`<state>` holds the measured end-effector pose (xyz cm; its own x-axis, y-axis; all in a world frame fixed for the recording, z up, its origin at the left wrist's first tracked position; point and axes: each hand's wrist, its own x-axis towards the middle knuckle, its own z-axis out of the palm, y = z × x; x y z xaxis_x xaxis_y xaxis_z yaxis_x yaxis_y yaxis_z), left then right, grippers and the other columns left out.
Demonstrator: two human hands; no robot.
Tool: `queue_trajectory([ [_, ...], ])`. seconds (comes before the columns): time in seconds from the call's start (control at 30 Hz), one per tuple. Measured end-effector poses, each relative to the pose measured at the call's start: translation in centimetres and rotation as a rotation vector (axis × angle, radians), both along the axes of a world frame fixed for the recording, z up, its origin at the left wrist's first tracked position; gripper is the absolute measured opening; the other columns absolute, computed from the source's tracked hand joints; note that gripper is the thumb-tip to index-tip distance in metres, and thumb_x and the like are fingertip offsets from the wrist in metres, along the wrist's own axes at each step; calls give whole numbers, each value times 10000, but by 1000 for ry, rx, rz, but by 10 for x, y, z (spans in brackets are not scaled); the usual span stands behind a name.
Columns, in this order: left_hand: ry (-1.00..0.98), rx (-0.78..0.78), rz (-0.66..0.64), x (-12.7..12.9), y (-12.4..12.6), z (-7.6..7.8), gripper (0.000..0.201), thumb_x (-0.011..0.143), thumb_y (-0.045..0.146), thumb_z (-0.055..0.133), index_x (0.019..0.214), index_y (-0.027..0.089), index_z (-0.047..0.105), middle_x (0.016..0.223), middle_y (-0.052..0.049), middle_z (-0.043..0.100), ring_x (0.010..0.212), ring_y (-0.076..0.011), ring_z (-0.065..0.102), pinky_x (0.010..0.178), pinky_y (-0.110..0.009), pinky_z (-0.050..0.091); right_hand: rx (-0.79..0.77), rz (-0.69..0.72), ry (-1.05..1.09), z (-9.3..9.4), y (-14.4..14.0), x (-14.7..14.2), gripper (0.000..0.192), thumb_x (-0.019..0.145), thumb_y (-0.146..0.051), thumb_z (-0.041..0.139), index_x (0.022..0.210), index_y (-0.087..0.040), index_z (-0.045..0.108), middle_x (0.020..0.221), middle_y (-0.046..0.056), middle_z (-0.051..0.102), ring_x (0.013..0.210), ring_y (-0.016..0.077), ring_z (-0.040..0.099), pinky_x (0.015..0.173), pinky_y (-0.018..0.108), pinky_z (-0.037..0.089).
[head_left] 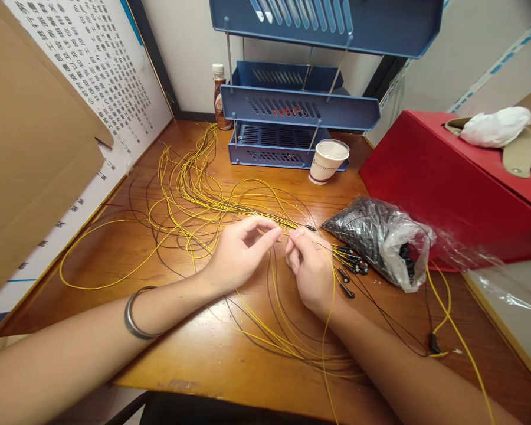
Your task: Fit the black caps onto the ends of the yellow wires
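Fingers (pixel 268 239) curled, left hand (pixel 234 254) beside right hand (pixel 313 268), forearms (pixel 181 299) converging

A blue three-tier document tray (pixel 314 99) with slotted panels stands at the back of the wooden bench (pixel 181 357); something orange-red shows through its middle slots. Just left of it is a brown-filled bottle (pixel 220 105) with a white cap. A white paper cup (pixel 324 166), dark-banded near its base, stands before the rack's right end. At right, a red box (pixel 425 177) with a sloping side carries a crumpled white bundle (pixel 495 127) upon a beige object (pixel 519 154). At left, brown cardboard (pixel 35 147) partly covers a sheet printed with Chinese text (pixel 100 59). Blue-and-white striped tape (pixel 504 58) lines the right-hand panel.
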<state>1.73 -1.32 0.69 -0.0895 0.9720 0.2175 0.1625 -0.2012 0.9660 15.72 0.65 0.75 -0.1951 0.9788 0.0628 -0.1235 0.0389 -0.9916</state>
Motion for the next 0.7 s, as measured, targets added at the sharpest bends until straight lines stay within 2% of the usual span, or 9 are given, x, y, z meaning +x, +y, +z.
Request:
queue_trajectory([
  [0.7, 4, 10, 48, -1, 1, 0, 141, 885, 302, 691, 895, 162, 696, 871, -62, 741, 818, -157, 683, 601, -229, 527, -5, -5, 1, -2, -1, 0, 424, 910, -450, 559, 563, -228, 456, 426, -84, 314, 374, 78, 251, 424, 277, 204],
])
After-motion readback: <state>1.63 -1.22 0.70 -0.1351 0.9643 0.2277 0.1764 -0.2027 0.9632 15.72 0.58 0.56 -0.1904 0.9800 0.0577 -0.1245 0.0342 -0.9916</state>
